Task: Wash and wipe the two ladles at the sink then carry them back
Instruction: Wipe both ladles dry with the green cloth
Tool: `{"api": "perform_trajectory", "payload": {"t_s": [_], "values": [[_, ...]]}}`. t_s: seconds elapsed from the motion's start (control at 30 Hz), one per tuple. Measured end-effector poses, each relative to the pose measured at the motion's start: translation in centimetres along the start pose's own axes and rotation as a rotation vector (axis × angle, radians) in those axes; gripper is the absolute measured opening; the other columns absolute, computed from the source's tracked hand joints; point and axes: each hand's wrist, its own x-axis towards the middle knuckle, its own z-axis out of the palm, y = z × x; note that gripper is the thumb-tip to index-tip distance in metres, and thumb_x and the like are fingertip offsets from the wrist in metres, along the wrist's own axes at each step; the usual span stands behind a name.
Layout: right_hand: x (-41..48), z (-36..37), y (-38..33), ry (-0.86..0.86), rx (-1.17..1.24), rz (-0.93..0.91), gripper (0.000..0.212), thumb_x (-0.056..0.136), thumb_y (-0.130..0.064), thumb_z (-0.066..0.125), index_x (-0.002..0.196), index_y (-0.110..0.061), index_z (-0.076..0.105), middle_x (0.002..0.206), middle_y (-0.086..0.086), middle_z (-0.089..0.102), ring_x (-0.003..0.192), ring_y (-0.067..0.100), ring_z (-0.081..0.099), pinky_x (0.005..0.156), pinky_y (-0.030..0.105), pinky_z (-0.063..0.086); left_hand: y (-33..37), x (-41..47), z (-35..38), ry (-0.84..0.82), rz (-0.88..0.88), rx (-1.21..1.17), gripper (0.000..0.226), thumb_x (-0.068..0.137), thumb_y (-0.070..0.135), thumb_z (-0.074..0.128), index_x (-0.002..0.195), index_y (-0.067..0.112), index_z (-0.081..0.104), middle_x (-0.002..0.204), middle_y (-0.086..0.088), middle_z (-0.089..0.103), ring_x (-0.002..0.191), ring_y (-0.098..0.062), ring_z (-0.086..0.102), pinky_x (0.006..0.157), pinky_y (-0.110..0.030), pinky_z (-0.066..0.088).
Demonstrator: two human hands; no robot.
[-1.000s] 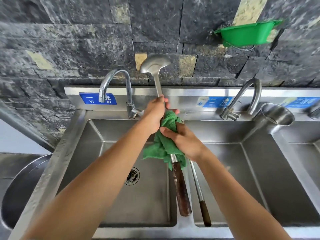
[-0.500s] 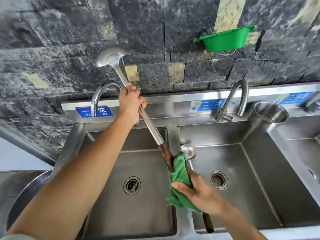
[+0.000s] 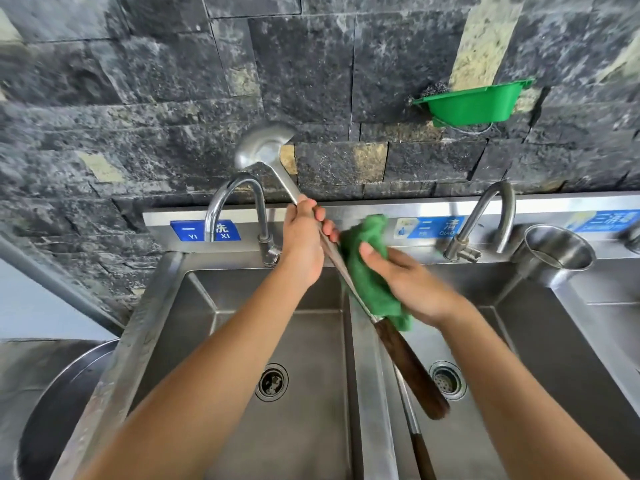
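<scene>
My left hand [image 3: 304, 244] is curled tight around the bare shaft of the long steel ladle with the dark wooden handle [image 3: 408, 372], just below its bowl. The bowl is tilted up toward the stone wall so the whole shaft lies free for wiping. My right hand [image 3: 408, 282] wraps the crumpled green cloth [image 3: 367, 282] around that shaft, thumb on top, just above the wood. I judge this to be the drying step for this ladle. The second, thinner steel ladle with a dark grip [image 3: 420, 452] lies beneath it in the right basin of the stainless double sink [image 3: 138, 327], just beside the divider, its bowl hidden. On the wall, the green plastic basket [image 3: 474, 105] holds a dark wire scourer [image 3: 434, 90]. The steel cup [image 3: 554, 251] at the right shows nothing above its rim.
</scene>
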Motion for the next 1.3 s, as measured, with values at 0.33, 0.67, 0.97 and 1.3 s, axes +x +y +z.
{"api": "perform_trajectory", "payload": {"t_s": [0.33, 0.67, 0.97, 1.3], "values": [[-4.7, 3.3, 4.8, -0.129, -0.561, -0.089, 0.036, 0.088, -0.058, 0.065, 0.111, -0.033, 0.054, 0.093, -0.014, 0.069, 0.086, -0.001, 0.066, 0.084, 0.025, 0.054, 4.1, 1.9, -2.2, 0.043, 0.167, -0.083, 0.032, 0.107, 0.030, 0.033, 0.082, 0.016, 0.047, 0.060, 0.003, 0.039, 0.038, -0.007, 0.026, 0.035, -0.017, 0.024], [-15.8, -2.2, 9.1, -0.016, -0.105, 0.181, 0.074, 0.042, -0.080, 0.085, 0.107, -0.045, 0.078, 0.117, -0.008, 0.076, 0.121, 0.012, 0.065, 0.113, 0.036, 0.043, 2.8, 1.9, -4.7, -0.033, -0.061, -0.099, 0.043, 0.103, 0.047, 0.034, 0.069, 0.022, 0.045, 0.050, 0.008, 0.030, 0.036, -0.008, 0.025, 0.034, -0.019, 0.021], [-10.6, -5.8, 3.3, 0.471, 0.096, -0.022, 0.023, 0.097, -0.034, 0.059, 0.101, -0.020, 0.077, 0.101, 0.007, 0.080, 0.097, 0.029, 0.076, 0.086, 0.043, 0.062, -0.3, 0.6, -4.1, -0.264, -0.215, 0.458, 0.052, 0.092, 0.063, 0.046, 0.066, 0.019, 0.047, 0.052, 0.000, 0.035, 0.026, -0.011, 0.027, 0.029, -0.016, 0.020], [2.2, -2.3, 4.3, 0.970, -0.159, -0.278, 0.014, 0.103, -0.032, 0.053, 0.103, -0.019, 0.057, 0.088, -0.006, 0.067, 0.089, 0.024, 0.064, 0.080, 0.033, 0.044, -7.1, -4.5, -6.6, -0.414, -0.422, 0.884, 0.052, 0.102, 0.053, 0.028, 0.086, 0.009, 0.049, 0.042, 0.001, 0.028, 0.024, -0.013, 0.027, 0.032, -0.018, 0.023]]}}
